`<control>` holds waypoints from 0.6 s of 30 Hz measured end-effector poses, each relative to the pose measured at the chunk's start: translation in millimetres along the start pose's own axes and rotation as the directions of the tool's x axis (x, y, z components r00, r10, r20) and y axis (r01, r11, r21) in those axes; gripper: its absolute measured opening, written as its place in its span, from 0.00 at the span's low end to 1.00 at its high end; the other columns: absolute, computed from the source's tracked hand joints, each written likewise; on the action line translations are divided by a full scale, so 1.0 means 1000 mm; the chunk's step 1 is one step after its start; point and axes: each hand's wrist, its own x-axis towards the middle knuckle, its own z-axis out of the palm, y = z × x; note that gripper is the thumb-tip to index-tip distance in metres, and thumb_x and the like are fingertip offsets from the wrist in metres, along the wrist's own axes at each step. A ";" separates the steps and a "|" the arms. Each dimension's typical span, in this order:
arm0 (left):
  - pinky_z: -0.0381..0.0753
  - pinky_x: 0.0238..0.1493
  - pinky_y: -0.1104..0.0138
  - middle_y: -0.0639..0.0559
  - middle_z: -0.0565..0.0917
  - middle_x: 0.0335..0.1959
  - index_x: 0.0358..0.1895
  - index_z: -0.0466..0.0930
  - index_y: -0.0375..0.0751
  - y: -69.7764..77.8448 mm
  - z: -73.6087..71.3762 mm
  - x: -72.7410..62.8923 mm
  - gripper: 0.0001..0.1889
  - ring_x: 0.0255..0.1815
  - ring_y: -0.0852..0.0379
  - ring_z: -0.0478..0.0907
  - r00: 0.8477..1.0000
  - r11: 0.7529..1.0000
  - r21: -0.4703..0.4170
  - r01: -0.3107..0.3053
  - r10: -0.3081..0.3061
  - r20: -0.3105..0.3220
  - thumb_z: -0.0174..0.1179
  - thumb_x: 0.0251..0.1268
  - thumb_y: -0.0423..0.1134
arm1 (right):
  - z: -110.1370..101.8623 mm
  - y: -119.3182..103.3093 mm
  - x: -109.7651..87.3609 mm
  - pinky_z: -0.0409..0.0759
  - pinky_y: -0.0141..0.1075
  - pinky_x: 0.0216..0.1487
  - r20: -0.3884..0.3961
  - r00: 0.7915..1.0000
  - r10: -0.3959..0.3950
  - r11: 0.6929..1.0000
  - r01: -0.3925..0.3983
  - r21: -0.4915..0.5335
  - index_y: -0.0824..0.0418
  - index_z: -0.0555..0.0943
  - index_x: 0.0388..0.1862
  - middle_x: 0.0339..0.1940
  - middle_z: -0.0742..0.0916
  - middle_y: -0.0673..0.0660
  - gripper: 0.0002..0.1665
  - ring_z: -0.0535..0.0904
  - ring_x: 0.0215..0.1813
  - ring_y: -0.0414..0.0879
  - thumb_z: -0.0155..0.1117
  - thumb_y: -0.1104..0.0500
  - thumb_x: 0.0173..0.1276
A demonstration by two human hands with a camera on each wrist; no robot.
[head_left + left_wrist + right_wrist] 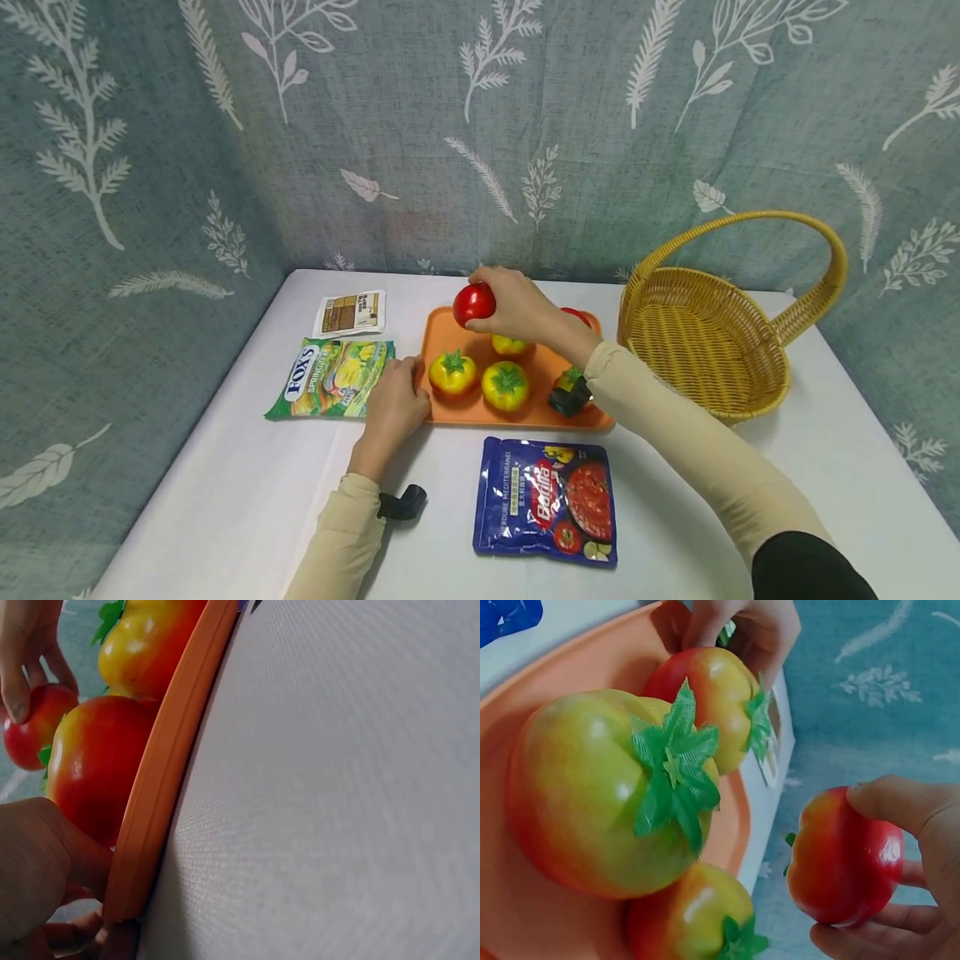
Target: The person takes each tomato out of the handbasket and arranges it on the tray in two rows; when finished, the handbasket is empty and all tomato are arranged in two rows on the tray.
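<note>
My right hand (513, 304) holds a red artificial tomato (472, 307) above the orange tray (542, 408), thumb and fingers spread around its sides. The right wrist view shows that tomato (847, 862) with its green leaf turned away from the palm. At the tray's left edge, my left hand (397, 400) grips the rim, thumb on the inner side and fingers below, as the left wrist view shows. Several yellow-red tomatoes with green leaf tops lie in the tray, among them one at the left (452, 373) and one in the middle (506, 386). My right forearm partly hides others.
Right of the tray stands a yellow wicker basket (705, 350) with a tall handle. A green FOX'S candy bag (337, 379) and a small white-brown packet (350, 313) lie to the left. In front is a blue Barilla sauce pouch (546, 502). Patterned curtains border the white table.
</note>
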 end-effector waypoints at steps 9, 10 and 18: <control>0.76 0.54 0.49 0.37 0.77 0.51 0.63 0.75 0.31 -0.001 0.000 0.000 0.27 0.49 0.42 0.76 1.000 1.000 -0.002 -0.006 0.006 0.006 0.57 0.57 0.29 | 0.012 -0.004 0.015 0.81 0.42 0.53 0.075 0.997 0.021 1.000 -0.021 -0.003 0.62 0.74 0.64 0.57 0.82 0.57 0.39 0.79 0.54 0.50 0.77 0.49 0.57; 0.76 0.54 0.49 0.37 0.77 0.51 0.63 0.75 0.31 -0.001 -0.001 0.000 0.27 0.49 0.42 0.76 1.000 1.000 -0.002 -0.007 0.007 0.001 0.57 0.57 0.29 | 0.013 -0.004 0.018 0.81 0.42 0.53 0.083 0.996 0.022 1.000 -0.021 -0.013 0.62 0.74 0.64 0.57 0.82 0.57 0.39 0.79 0.54 0.50 0.77 0.49 0.56; 0.76 0.53 0.50 0.37 0.77 0.51 0.64 0.75 0.31 -0.002 -0.001 0.000 0.27 0.48 0.43 0.75 1.000 1.000 -0.012 -0.005 0.006 0.011 0.57 0.57 0.29 | 0.027 -0.007 0.029 0.80 0.40 0.54 0.126 0.992 0.025 0.992 -0.009 -0.124 0.62 0.73 0.64 0.55 0.82 0.56 0.40 0.79 0.52 0.48 0.77 0.48 0.56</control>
